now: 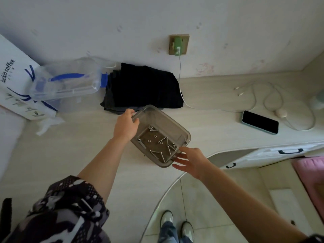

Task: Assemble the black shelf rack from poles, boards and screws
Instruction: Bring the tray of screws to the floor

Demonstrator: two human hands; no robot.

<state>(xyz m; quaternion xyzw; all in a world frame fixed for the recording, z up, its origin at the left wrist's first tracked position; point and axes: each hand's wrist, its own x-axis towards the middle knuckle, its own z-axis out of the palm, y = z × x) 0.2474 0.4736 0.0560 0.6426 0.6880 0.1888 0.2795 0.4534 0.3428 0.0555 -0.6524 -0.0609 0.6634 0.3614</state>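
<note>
A clear grey plastic tray (182,130) lies on the pale desk (73,151), turned at an angle. Inside it are several silver screws (164,151) and small nuts (151,128). My left hand (125,126) grips the tray's far left corner, thumb over the rim. My right hand (190,160) is at the tray's near right corner, fingers spread and touching the rim. No poles or boards are in view.
Folded black cloth (145,86) lies just behind the tray. A clear box with a blue handle (68,81) and a coffee paper bag (12,76) stand at the left. A phone (259,121) and white cables (263,95) lie at the right. The desk edge curves near my right arm.
</note>
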